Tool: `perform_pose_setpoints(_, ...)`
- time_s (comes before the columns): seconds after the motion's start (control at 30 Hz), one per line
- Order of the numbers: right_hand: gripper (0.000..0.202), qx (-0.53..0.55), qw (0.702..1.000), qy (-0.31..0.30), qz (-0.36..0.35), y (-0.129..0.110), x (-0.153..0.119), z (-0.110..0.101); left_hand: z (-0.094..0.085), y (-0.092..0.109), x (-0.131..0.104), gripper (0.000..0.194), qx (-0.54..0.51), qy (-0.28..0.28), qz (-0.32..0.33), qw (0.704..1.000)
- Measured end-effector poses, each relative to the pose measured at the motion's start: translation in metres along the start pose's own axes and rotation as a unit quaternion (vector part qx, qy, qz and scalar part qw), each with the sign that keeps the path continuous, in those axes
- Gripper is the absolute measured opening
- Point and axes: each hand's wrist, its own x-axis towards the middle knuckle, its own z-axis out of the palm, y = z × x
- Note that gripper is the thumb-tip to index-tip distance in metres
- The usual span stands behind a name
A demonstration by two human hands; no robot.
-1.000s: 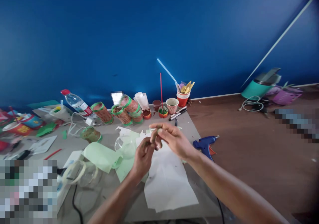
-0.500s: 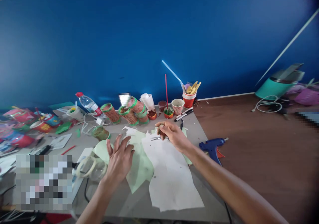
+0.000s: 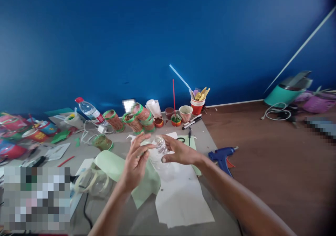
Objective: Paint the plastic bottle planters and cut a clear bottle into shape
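Observation:
A clear, ridged plastic piece, like part of a bottle, is between my two hands above the papers. My right hand grips it from the right, thumb toward me. On its left side, the bent fingers of my left hand touch it. Beneath lies a wavy-edged white paper sheet, overlapping a pale green sheet. A dark scissors handle shows just beyond my right hand; the blades are hidden.
A blue glue gun lies at the table's right edge. Along the blue wall stand brown-and-green tubes, a water bottle, paint cups and a cup of plastic cutlery. Clear rings sit left of my left arm.
The clear plastic piece has come into my hands over the papers. My left hand has moved right and my right hand has turned inward, so they face each other. The view has shifted slightly.

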Motion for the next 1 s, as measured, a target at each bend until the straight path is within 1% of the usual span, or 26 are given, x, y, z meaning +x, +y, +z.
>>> perform_pose_setpoints(0.03, 0.082, 0.020, 1.000, 0.008, -0.012, 0.001, 0.001, 0.000, 0.007, -0.005, 0.001, 0.026, -0.048, 0.035, -0.037, 0.998)
perform_pose_setpoints(0.07, 0.077, 0.040, 0.999, 0.021, -0.026, 0.001, 0.002, 0.000, 0.015, -0.012, 0.001, 0.033, -0.113, 0.072, -0.069, 0.989)
perform_pose_setpoints(0.1, 0.074, 0.057, 0.997, 0.039, -0.039, 0.002, 0.003, -0.001, 0.024, -0.018, 0.001, 0.043, -0.183, 0.090, -0.098, 0.974)
perform_pose_setpoints(0.13, 0.071, 0.068, 0.995, 0.059, -0.048, 0.002, 0.004, -0.001, 0.032, -0.024, 0.000, 0.051, -0.238, 0.091, -0.117, 0.960)
perform_pose_setpoints(0.2, 0.066, 0.056, 0.992, 0.102, -0.049, 0.003, 0.003, -0.002, 0.048, -0.033, -0.001, 0.064, -0.334, 0.056, -0.154, 0.928)
perform_pose_setpoints(0.23, 0.064, 0.033, 0.991, 0.125, -0.039, 0.004, 0.002, -0.003, 0.056, -0.036, -0.002, 0.066, -0.368, 0.034, -0.170, 0.914)
perform_pose_setpoints(0.33, 0.057, -0.050, 0.982, 0.184, -0.004, 0.009, -0.001, -0.002, 0.073, -0.037, 0.000, 0.064, -0.430, -0.022, -0.201, 0.880)
perform_pose_setpoints(0.4, 0.052, -0.091, 0.975, 0.203, 0.001, 0.014, -0.003, 0.000, 0.080, -0.036, 0.003, 0.061, -0.458, -0.043, -0.221, 0.860)
perform_pose_setpoints(0.5, 0.039, -0.111, 0.973, 0.203, -0.014, 0.020, -0.004, -0.001, 0.083, -0.035, 0.008, 0.057, -0.491, -0.053, -0.255, 0.831)
perform_pose_setpoints(0.57, 0.033, -0.133, 0.967, 0.219, -0.010, 0.024, -0.005, -0.003, 0.082, -0.038, 0.009, 0.053, -0.501, -0.042, -0.285, 0.816)
perform_pose_setpoints(0.67, 0.027, -0.147, 0.938, 0.313, 0.023, 0.029, -0.005, -0.009, 0.079, -0.047, 0.006, 0.049, -0.523, -0.029, -0.334, 0.783)
perform_pose_setpoints(0.73, 0.031, -0.107, 0.927, 0.357, 0.043, 0.031, -0.006, -0.013, 0.077, -0.053, 0.003, 0.051, -0.552, -0.048, -0.355, 0.753)
perform_pose_setpoints(0.77, 0.033, -0.085, 0.928, 0.360, 0.046, 0.032, -0.006, -0.014, 0.077, -0.055, 0.002, 0.052, -0.566, -0.062, -0.362, 0.738)
perform_pose_setpoints(0.83, 0.037, -0.054, 0.936, 0.346, 0.034, 0.033, -0.007, -0.013, 0.077, -0.057, -0.001, 0.053, -0.586, -0.083, -0.372, 0.715)
perform_pose_setpoints(0.93, 0.040, -0.034, 0.948, 0.317, -0.003, 0.033, -0.009, -0.008, 0.079, -0.056, -0.004, 0.053, -0.601, -0.095, -0.380, 0.696)
perform_pose_setpoints(1.0, 0.040, -0.027, 0.950, 0.311, -0.015, 0.035, -0.009, -0.006, 0.080, -0.054, -0.005, 0.054, -0.609, -0.102, -0.384, 0.686)
